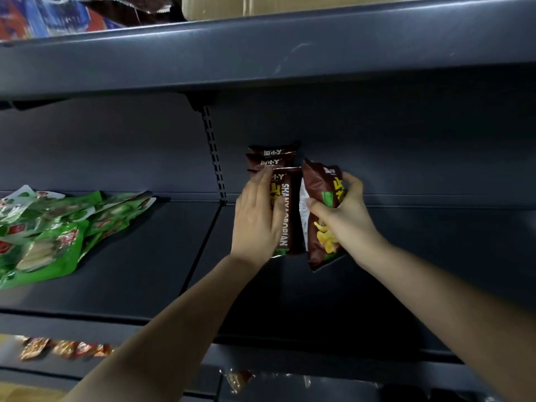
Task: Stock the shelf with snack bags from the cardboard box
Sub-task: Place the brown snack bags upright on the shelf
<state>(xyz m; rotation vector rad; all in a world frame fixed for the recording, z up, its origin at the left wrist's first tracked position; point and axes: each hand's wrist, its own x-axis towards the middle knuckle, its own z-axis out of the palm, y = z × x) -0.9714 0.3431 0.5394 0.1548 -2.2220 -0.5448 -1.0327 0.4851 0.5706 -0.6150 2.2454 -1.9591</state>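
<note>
Three brown snack bags (285, 198) stand upright in a row at the back of the dark shelf (391, 256). My left hand (256, 219) lies flat against the front bag of that row, fingers together. Just right of the row, my right hand (345, 216) grips another brown snack bag (320, 204) with yellow chips printed on it, held upright and slightly tilted, its lower end touching the shelf. The cardboard box the bags come from is not in view.
Green snack bags (49, 230) lie in a loose pile on the left shelf section. A slotted upright (216, 163) divides the two sections. Above, a shelf holds a cardboard carton (261, 5) and colourful bags (43, 15). Small red packets (63, 348) sit on the shelf below.
</note>
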